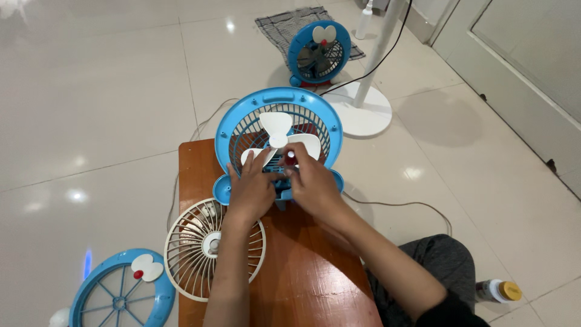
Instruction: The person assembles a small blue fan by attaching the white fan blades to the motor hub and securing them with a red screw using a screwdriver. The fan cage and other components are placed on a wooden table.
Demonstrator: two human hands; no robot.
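A blue round fan body (pixel 279 104) stands upright on a brown wooden table (pixel 308 278), its front grille off and its white three-blade propeller (pixel 277 135) exposed. My left hand (pixel 250 188) rests on the lower left blade and the fan's base. My right hand (pixel 310 181) pinches a small red and silver piece (pixel 291 158) just below the blade hub, fingers closed on it. A white round grille (pixel 193 248) lies flat on the table under my left forearm.
A blue front ring with a white and red ornament (pixel 121 289) lies on the tiled floor at lower left. A second complete blue fan (pixel 318 53) stands farther back by a grey mat, next to a white stand's round base (pixel 363 109). A bottle with a yellow cap (pixel 499 290) lies at right.
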